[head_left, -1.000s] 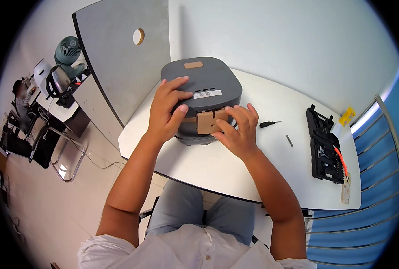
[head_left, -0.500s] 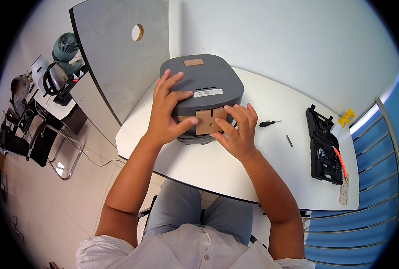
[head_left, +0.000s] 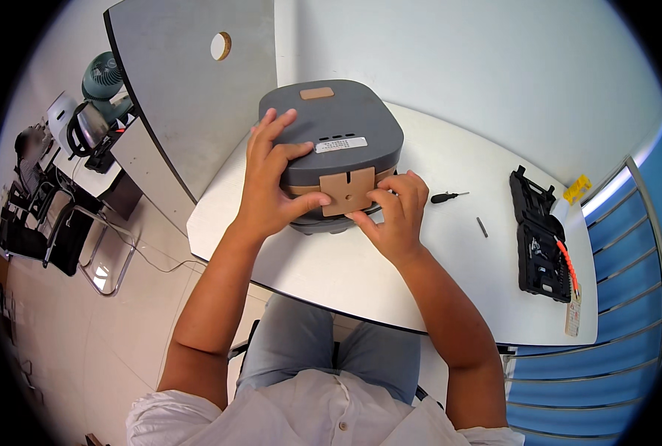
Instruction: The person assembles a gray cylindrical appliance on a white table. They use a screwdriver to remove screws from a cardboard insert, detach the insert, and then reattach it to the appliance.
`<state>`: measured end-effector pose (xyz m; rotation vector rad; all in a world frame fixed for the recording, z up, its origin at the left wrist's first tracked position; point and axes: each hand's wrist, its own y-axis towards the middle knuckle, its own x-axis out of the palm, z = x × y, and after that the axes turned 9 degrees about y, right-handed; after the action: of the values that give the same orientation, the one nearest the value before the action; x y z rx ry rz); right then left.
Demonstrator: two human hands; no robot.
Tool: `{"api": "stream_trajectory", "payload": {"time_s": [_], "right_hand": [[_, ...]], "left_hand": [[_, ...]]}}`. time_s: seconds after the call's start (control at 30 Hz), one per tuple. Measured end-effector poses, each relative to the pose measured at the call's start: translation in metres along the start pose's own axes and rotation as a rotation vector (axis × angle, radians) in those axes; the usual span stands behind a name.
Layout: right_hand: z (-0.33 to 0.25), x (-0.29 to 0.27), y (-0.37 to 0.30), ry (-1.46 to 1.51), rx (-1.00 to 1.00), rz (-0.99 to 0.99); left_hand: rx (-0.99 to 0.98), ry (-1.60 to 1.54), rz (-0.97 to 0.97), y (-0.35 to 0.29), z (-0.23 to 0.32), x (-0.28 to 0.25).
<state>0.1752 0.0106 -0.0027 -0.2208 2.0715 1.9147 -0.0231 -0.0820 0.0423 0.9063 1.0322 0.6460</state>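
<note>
A dark grey rounded appliance that looks like a rice cooker (head_left: 376, 123) sits on the white table, its lid closed. On its near side is a tan panel (head_left: 337, 187) with a slot in its upper edge and a small hole. My left hand (head_left: 271, 178) has its fingers spread over the lid's left part, with the thumb against the panel's left edge. At the panel's lower right, my right hand (head_left: 396, 219) grips the edge between thumb and bent fingers. A white label (head_left: 341, 145) lies on the lid near slotted vents.
Right of the appliance lie a black-handled screwdriver (head_left: 444, 198) and a small dark rod (head_left: 482, 227). An open black tool case (head_left: 532, 253) is by the table's right edge, near a yellow item (head_left: 577, 189). A grey partition (head_left: 190, 89) rises behind left; metal rails (head_left: 621, 256) stand right.
My right hand's fingers have come down from the panel's upper edge to its right side. My left hand keeps its place on the lid and panel. The view has shifted slightly.
</note>
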Motion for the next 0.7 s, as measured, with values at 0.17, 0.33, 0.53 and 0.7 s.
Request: {"api": "stream_trajectory", "payload": {"time_s": [0.17, 0.33, 0.53, 0.7], "right_hand": [[-0.006, -0.004, -0.002, -0.037, 0.072, -0.090], [-0.014, -0.004, -0.003, 0.054, 0.206, -0.148], [-0.014, -0.001, -0.004, 0.237, 0.281, -0.097], [-0.016, -0.004, -0.001, 0.322, 0.305, -0.099]], "left_hand": [[-0.010, 0.006, 0.001, 0.000, 0.001, 0.001], [0.006, 0.021, 0.033, -0.003, -0.001, 0.003], [0.039, 0.051, 0.110, -0.030, -0.002, 0.017], [0.066, 0.100, 0.092, -0.033, 0.002, 0.019]]}}
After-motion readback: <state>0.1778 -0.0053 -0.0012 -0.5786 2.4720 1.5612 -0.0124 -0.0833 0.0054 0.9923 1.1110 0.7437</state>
